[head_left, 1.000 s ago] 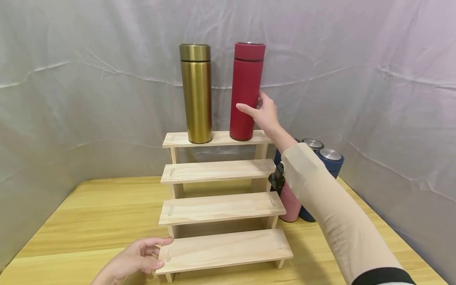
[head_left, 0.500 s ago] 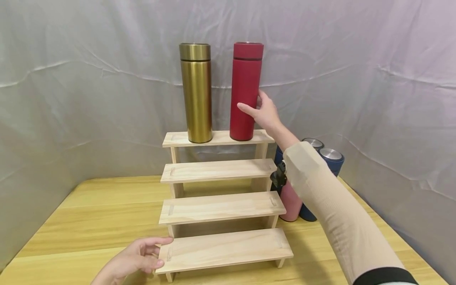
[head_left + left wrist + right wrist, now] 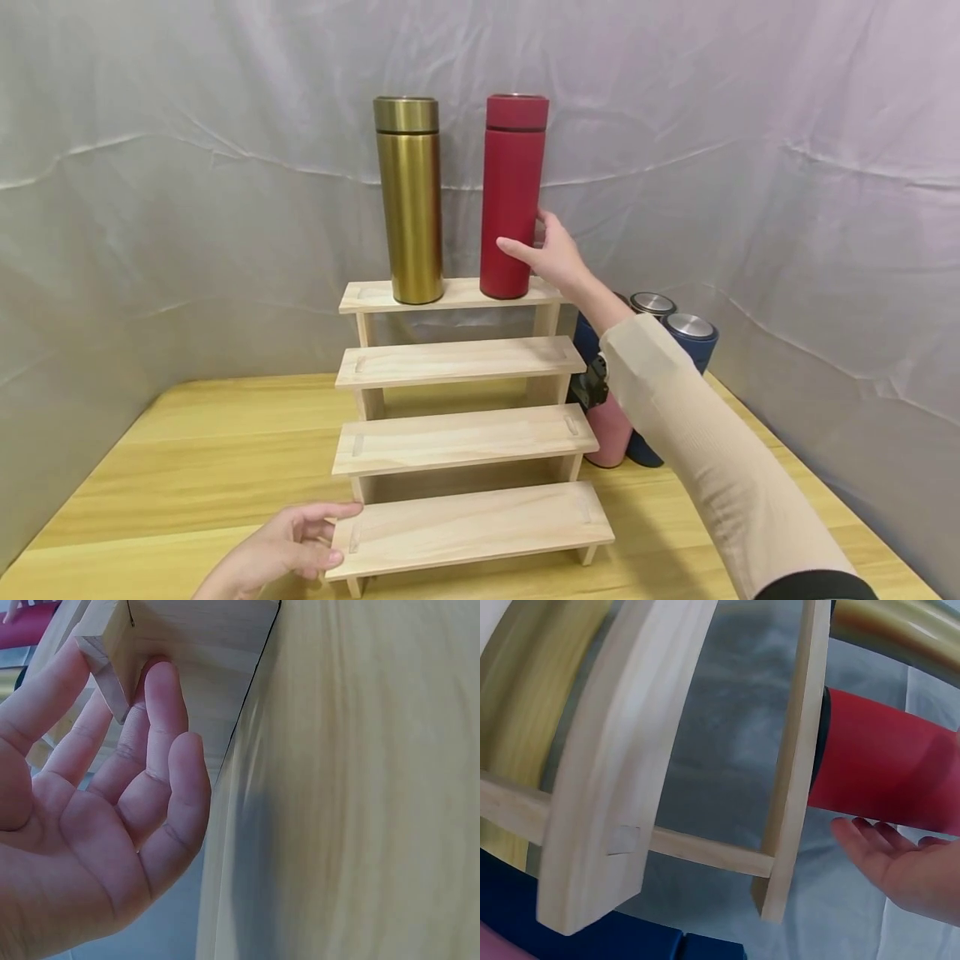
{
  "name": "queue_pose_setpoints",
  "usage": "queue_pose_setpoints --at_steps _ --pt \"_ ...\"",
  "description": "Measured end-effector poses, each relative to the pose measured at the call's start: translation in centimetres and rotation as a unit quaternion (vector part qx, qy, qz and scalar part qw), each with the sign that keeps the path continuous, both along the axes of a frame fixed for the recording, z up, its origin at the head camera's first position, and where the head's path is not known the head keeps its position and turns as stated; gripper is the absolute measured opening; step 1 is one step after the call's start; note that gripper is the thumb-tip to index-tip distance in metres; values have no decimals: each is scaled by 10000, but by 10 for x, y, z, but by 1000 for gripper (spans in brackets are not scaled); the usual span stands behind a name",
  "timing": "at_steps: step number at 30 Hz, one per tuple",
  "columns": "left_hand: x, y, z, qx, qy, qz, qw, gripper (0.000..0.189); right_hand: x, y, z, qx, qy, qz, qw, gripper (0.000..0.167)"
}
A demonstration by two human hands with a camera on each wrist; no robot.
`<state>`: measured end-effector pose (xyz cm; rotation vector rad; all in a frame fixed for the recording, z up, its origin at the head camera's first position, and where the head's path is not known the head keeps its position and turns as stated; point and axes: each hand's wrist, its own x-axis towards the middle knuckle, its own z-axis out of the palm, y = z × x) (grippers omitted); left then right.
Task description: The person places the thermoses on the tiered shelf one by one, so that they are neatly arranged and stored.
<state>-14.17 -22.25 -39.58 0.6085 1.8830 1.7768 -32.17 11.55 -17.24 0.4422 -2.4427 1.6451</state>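
A red thermos bottle [image 3: 514, 183] stands upright on the top tier of a wooden step shelf [image 3: 472, 525]. My right hand [image 3: 558, 257] holds its lower part from the right, thumb across the front and fingers reaching behind. In the right wrist view, the fingers [image 3: 877, 855] lie along the bottle's side close to its base. To the left on the same tier stands a gold thermos bottle [image 3: 409, 208]. My left hand [image 3: 273, 546] grips the left end of the lowest step between thumb and fingers. In the left wrist view, some fingertips [image 3: 161, 682] reach under that board.
Right of the shelf stand more bottles on the wood-grain table [image 3: 172, 467]: a pink bottle [image 3: 609, 433], a dark blue bottle [image 3: 692, 335] and others partly hidden by my right arm. A grey cloth [image 3: 247, 233] hangs behind and along both sides.
The red bottle's top has leaned slightly left, more upright than before. My right hand has slid a little down the bottle. The left hand has stayed on the lowest step.
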Motion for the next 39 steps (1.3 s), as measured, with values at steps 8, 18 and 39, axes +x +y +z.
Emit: queue_pose_setpoints --at_steps 8,18,39 --pt "-2 -2 -2 61 45 -89 9999 50 6 7 -5 -87 -285 -34 9996 80" --pt "0 -6 -1 -148 55 4 9999 50 16 12 -9 -215 -466 49 9987 75" --pt "0 -7 0 10 -30 -50 10000 51 43 18 -28 -362 -58 359 9987 62"
